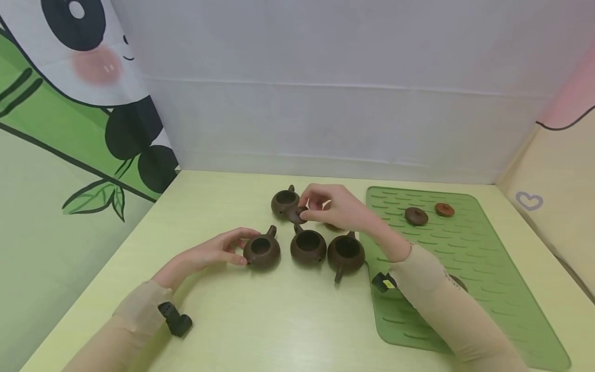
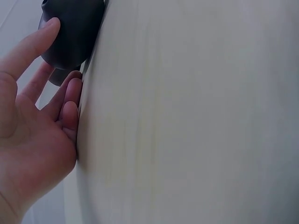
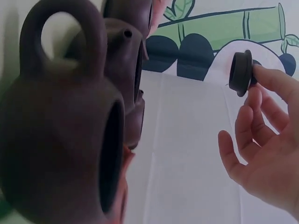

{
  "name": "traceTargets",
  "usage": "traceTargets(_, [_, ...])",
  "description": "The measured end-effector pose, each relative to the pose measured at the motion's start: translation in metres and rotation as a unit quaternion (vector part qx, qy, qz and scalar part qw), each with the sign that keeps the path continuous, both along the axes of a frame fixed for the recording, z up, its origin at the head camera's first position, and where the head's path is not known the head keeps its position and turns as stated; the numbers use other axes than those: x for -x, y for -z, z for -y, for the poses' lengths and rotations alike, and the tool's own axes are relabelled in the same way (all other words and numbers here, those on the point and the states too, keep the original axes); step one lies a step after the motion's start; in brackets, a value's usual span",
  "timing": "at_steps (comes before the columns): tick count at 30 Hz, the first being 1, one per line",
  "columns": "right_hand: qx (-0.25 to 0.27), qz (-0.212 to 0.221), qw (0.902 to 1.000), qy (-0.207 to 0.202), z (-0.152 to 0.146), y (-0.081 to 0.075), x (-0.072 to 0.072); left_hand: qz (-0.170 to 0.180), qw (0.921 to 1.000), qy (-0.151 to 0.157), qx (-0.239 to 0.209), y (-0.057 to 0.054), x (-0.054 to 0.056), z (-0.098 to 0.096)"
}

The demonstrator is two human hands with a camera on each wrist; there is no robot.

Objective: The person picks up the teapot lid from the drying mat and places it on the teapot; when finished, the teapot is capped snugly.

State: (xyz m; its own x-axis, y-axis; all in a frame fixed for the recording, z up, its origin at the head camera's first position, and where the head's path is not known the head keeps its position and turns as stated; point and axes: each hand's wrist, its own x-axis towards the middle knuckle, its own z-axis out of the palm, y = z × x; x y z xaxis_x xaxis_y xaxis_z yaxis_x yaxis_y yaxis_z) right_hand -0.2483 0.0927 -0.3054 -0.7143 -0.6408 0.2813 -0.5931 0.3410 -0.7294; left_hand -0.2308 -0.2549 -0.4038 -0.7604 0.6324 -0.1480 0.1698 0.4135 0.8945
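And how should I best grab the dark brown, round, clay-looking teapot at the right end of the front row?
Take that teapot by its loop handle, probably best from the near side: the handle juts toward you with an opening for fingers, while the neighbouring dark teapot crowds the left side.

A pale yellow table (image 1: 288, 320)
On it: four round dark-brown teapots (image 1: 262, 256) (image 1: 308, 254) (image 1: 346, 253) (image 1: 284, 202), a partly hidden reddish-brown pot (image 1: 332, 226) and a green ridged mat (image 1: 465, 243).

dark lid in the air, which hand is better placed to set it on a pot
Probably the right hand: it already pinches the lid, close to the open back teapot, while the left hand holds the left teapot.
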Motion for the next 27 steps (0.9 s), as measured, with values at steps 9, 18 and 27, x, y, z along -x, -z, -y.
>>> traceTargets(9, [0.089,0.0,0.9948,0.05,0.031,0.02,-0.006,0.002,1.0,-0.003,0.001,0.001,0.001,0.001])
traceTargets(18, [0.112,0.002,0.9927,0.045,0.058,0.033,-0.011,0.004,1.0,0.005,-0.005,0.004,0.001,0.002])
traceTargets(27, [0.094,0.01,0.9951,0.03,0.076,0.046,-0.013,0.006,0.9999,-0.011,0.007,0.004,0.001,0.001])
